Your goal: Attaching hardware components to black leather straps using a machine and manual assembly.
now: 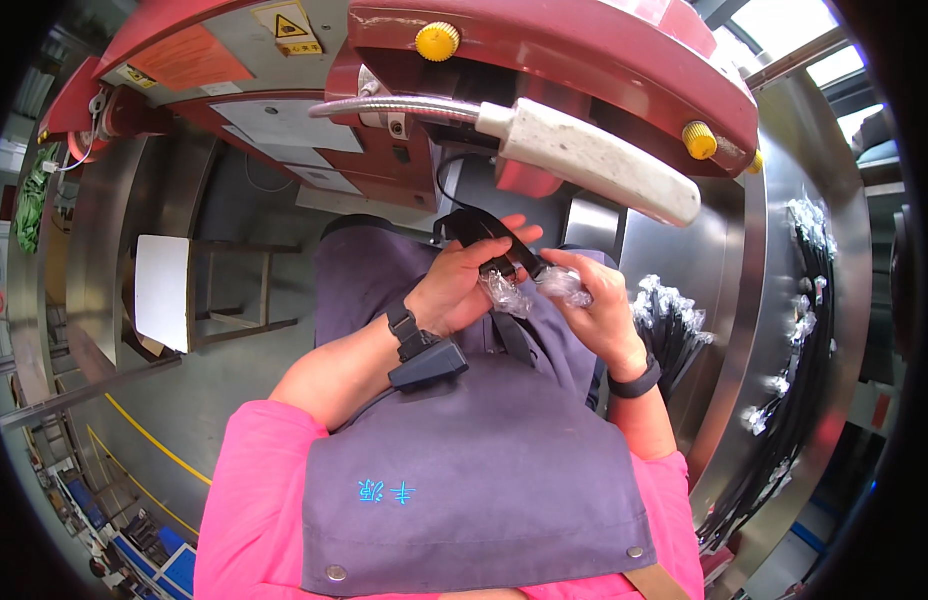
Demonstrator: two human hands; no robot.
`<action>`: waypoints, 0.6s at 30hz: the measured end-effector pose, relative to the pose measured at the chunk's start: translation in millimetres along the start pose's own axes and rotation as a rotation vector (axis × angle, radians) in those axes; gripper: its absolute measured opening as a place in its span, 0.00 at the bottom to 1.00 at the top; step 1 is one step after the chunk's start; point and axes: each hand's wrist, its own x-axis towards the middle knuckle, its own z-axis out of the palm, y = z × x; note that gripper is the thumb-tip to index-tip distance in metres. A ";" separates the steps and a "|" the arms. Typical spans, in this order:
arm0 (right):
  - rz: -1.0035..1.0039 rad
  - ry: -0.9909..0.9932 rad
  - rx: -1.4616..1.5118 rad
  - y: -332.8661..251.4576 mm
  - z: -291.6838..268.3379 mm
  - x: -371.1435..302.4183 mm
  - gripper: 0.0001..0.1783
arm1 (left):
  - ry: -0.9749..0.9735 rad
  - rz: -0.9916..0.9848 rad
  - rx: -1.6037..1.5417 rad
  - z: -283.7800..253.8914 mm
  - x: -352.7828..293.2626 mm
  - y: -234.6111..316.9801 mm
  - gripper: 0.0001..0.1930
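Note:
In front of my lap, my left hand (466,278) is closed round black belt-like straps (474,228), its thumb lying across them. Clear crumpled plastic film (506,294) wraps one strap end by the palm. My right hand (602,310) grips a second plastic-wrapped end (564,286) of a black strap, just right of the left hand. What lies under the film cannot be made out. One thin strap curves up from the left hand toward the machine.
A red machine (564,60) with yellow knobs spans the front, and its pale handle-like bar (594,160) hangs above my hands. Bundled straps with wrapped ends (669,320) lie at the right, more on the steel shelf (834,400) beyond. A white-topped stool (162,292) stands left.

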 end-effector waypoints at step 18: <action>0.104 0.417 0.368 13.4 23.1 -10.1 0.19 | -0.136 0.135 -0.033 -6.4 0.3 -11.3 0.11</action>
